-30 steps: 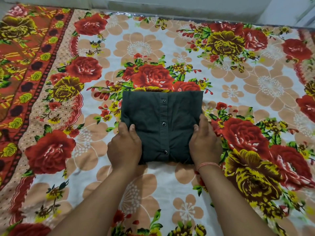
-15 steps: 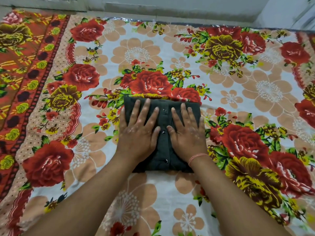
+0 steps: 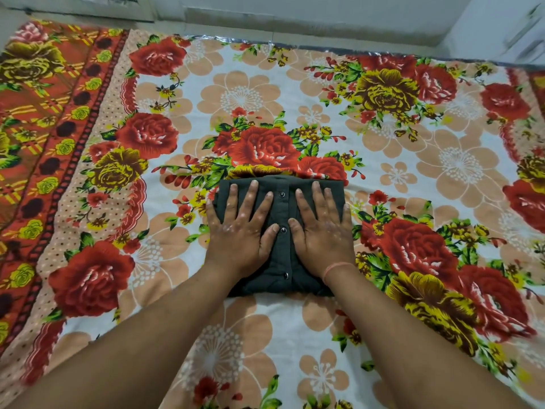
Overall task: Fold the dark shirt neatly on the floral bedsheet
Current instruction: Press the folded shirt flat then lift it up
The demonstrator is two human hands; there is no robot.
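The dark shirt lies folded into a compact rectangle at the middle of the floral bedsheet, its button placket running down the centre. My left hand rests flat on the shirt's left half, fingers spread. My right hand rests flat on its right half, fingers spread, with a thin orange thread around the wrist. Both palms press down on the fabric and neither hand grips it. The hands hide most of the shirt's sides.
The bedsheet carries red and yellow roses on white, with a red patterned border along the left. Beyond its far edge runs a grey floor strip and wall.
A second ago both hands held the shirt's near corners. They have since slid up onto its top and flattened, then spread slightly outward to each side of the placket.
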